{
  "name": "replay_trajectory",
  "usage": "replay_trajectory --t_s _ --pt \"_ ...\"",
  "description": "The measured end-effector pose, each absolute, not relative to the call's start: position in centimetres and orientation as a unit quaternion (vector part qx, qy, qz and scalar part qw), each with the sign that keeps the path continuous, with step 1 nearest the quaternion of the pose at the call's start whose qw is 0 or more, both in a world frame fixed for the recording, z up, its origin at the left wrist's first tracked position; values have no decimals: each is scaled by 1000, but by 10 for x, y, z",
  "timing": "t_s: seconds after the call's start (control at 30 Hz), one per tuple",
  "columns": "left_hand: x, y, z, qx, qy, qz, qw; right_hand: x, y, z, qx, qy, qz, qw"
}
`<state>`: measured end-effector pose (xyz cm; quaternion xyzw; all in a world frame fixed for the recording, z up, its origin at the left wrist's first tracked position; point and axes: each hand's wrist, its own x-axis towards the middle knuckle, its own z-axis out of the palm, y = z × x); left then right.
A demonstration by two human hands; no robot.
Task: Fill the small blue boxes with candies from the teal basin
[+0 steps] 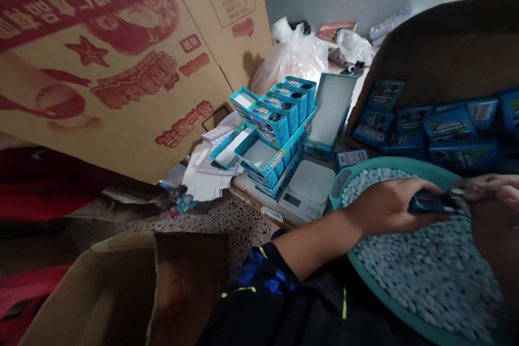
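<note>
My left hand [389, 206] reaches over a teal basin [344, 178] full of small pale blue candies [425, 270]. Its fingers are closed round a small dark blue box [430, 203] held just above the candies. My right hand [492, 189] comes in from the right edge, blurred, with its fingertips pinched at the end of the same box. Behind the basin, several blue candy boxes [448, 124] lie inside a brown carton [446, 48].
A white kitchen scale [308, 186] sits left of the basin. Stacked blue display trays [275, 140] with upright boxes stand behind it, beside an open tray [330, 111]. A large printed carton [113, 59] leans at left; an open carton [121, 286] stands below. Plastic bags [292, 54] lie at the back.
</note>
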<state>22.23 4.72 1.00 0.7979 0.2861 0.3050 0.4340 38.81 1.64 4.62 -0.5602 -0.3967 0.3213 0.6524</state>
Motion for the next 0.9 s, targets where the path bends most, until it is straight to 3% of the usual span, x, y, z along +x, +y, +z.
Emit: replay_trajectory --t_s 0.33,0.73,0.9 --pt "220 43 14 780 326 304 441 383 14 50 -551 -415 319 650" --pt "224 45 -1 751 337 336 457 402 19 25 -557 -599 257 515" --pt "223 45 -2 746 322 363 456 401 22 23 -536 -624 250 510"
